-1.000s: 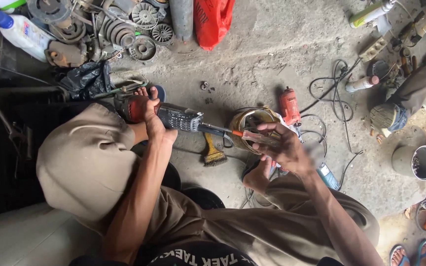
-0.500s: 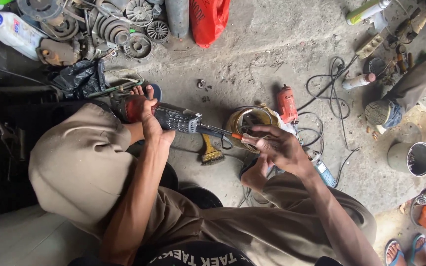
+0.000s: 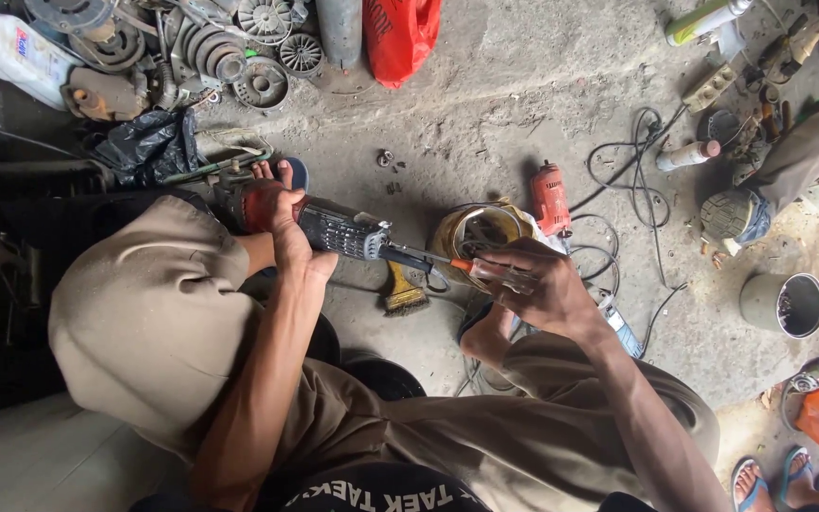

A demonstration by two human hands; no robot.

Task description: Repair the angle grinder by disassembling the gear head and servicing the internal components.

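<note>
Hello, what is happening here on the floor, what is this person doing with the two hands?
A person sits on a concrete floor and holds a red and grey power tool. The left hand grips its body. The right hand holds a screwdriver against the tool's front end. Beside them lie a wire brush, a red drill with its cable, and a grey bucket. Metal parts are piled at the top left.

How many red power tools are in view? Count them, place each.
2. A red-and-grey tool held in the left hand; a red drill lying on the concrete floor beside black cables. Others may hide in the clutter.
</note>
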